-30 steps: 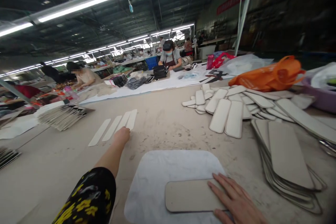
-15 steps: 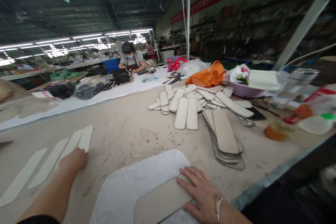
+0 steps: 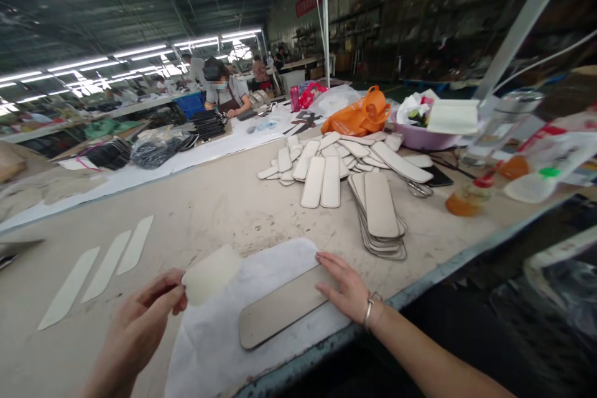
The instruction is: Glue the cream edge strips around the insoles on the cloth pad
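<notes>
My left hand (image 3: 142, 317) pinches the end of a pale cream strip (image 3: 212, 275), lifted over the left edge of a white cloth (image 3: 200, 354). A beige rounded panel (image 3: 280, 310) lies flat on this cloth. My right hand (image 3: 344, 289), a bangle at its wrist, rests with fingers extended on the panel's right end. Left of my left hand, three similar strips (image 3: 69, 287) are laid out slantwise on the table (image 3: 186, 211).
Beyond my right hand lies a stack of beige panels (image 3: 383, 206), with a pile of pale rounded pieces (image 3: 313, 181) behind it. An orange bag (image 3: 357, 113), a purple basin (image 3: 424, 138) and a jar of amber liquid (image 3: 467, 200) stand farther right. A co-worker (image 3: 227, 94) sits across the table.
My left hand has picked up the rightmost cream strip and brought it right to the white cloth. My right hand stays on the beige panel. The view has shifted slightly.
</notes>
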Motion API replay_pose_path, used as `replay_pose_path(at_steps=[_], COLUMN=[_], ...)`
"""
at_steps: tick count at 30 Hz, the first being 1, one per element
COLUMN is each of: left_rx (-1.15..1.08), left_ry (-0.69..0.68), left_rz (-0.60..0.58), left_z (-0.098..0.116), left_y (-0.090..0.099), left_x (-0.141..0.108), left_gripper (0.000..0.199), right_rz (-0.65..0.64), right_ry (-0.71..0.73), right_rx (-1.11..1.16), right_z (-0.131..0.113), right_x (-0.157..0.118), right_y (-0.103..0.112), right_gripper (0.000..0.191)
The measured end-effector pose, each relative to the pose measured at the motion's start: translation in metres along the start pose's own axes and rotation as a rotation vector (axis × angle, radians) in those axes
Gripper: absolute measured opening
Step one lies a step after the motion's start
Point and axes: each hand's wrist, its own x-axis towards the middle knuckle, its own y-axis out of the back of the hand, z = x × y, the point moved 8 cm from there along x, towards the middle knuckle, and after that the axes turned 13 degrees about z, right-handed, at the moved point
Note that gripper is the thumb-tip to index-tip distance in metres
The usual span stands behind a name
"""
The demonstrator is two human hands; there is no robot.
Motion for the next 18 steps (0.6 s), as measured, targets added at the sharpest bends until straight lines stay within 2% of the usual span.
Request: replay_pose_path(at_steps=[3,7,11,14,18], left_rx=[-0.227,-0.318,-0.332,-0.292,-0.323], left_ry=[0.269,0.508,0.651,0.72,0.724], left_rz=[0.045,0.044,0.019,-0.01,0.04], left_z=[-0.003,-0.008,-0.023,-0.039,-0.051], left_y=[-0.011,-0.027,-0.026,-0.02,-0.015], left_x=[-0.036,-0.068,-0.082,-0.086,-0.093], left_gripper=[0.024,0.027,0.035,0.038,0.04], right_rz=[0.122,-0.003,-0.076,-0.115,-0.159], right_ry=[-0.146,-0.52,-0.791,-0.898,-0.886], right_rx=[0.175,0.426,0.545,0.644,0.734], right_z=[0.002,0.016,0.027,0.027,0.018], right_x=[0.004,-0.005,-0.019,-0.025,-0.023], right_y=[0.01,-0.006,-0.02,-0.026,-0.023], right_gripper=[0.037,0.037,0.032,0.028,0.024])
